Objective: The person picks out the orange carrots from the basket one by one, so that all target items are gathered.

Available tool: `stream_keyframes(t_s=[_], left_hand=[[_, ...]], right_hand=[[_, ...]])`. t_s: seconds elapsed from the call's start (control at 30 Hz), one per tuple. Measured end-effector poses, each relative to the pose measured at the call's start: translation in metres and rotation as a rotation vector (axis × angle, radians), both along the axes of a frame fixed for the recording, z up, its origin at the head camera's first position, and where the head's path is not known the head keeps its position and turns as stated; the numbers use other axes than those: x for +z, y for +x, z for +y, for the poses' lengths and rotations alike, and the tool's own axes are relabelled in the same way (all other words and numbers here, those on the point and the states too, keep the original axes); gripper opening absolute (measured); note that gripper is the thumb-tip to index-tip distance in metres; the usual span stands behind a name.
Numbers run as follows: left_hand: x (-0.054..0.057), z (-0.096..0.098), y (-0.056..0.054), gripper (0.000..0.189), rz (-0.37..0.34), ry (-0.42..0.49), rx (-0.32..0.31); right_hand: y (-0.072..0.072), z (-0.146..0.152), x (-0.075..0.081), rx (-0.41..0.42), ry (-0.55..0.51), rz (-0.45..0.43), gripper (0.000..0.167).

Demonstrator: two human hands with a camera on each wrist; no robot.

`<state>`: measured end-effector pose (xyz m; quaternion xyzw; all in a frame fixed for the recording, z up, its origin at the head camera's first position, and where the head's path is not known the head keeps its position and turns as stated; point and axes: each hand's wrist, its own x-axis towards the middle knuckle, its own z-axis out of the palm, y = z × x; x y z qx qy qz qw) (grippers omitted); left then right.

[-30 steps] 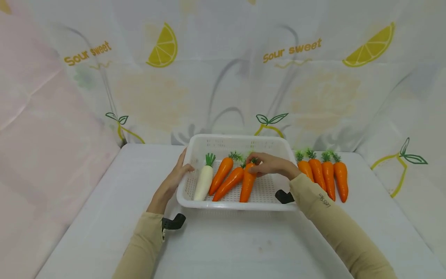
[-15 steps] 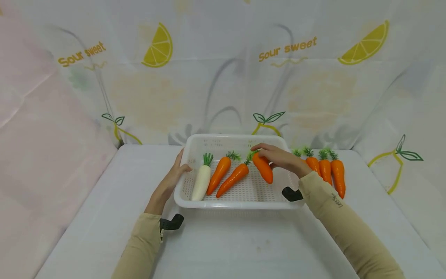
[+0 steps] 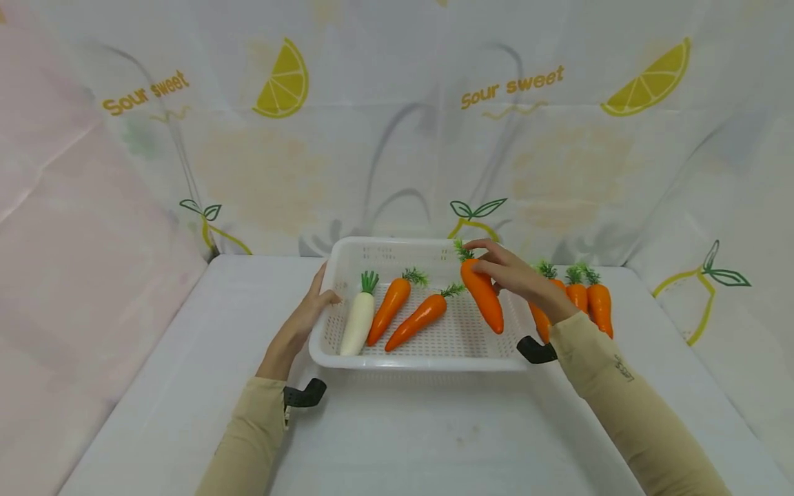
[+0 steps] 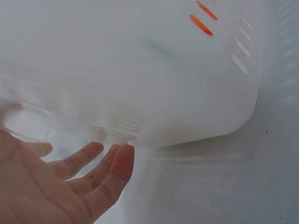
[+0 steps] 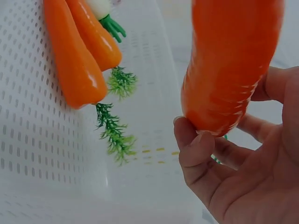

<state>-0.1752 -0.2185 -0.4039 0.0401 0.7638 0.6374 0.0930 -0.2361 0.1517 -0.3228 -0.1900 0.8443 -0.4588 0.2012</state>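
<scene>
My right hand (image 3: 505, 270) holds an orange carrot (image 3: 482, 296) near its leafy top, raised over the right part of a white plastic basket (image 3: 428, 366). In the right wrist view the carrot (image 5: 233, 60) hangs close to the camera, with fingers and thumb at its thick end. On the basket floor lie a white radish (image 3: 358, 324) and two more carrots, a left one (image 3: 389, 311) and a slanted one (image 3: 417, 322). My left hand (image 3: 304, 320) holds the basket's left side, thumb over the rim, fingers (image 4: 105, 189) along the outside wall.
Right of the basket, several carrots (image 3: 599, 306) lie side by side on the white table (image 3: 397, 441), partly hidden by my right wrist. A printed cloth (image 3: 372, 138) hangs behind the table.
My right hand has lifted the carrot off the basket floor and moved it rightward. The slanted carrot has shifted slightly. My left hand stays at the basket's left side.
</scene>
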Motion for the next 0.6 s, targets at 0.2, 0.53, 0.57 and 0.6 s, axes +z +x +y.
stream_keyframes(t_s=[0.2,0.53,0.57,0.6], left_hand=[[0.0,0.0,-0.001,0.082,-0.001,0.003,-0.002],[0.002,-0.001,0.0,0.081,-0.012,-0.006,-0.01],[0.002,-0.001,0.0,0.081,-0.012,-0.007,-0.012],[0.002,-0.002,0.0,0.081,-0.01,-0.007,-0.015]], right_hand=[[0.014,0.013,0.005,-0.089,-0.046,0.029,0.044],[0.042,0.045,0.013,-0.162,-0.039,0.099,0.044],[0.043,0.049,0.014,-0.174,-0.044,0.104,0.044],[0.045,0.054,0.014,-0.185,-0.05,0.106,0.045]])
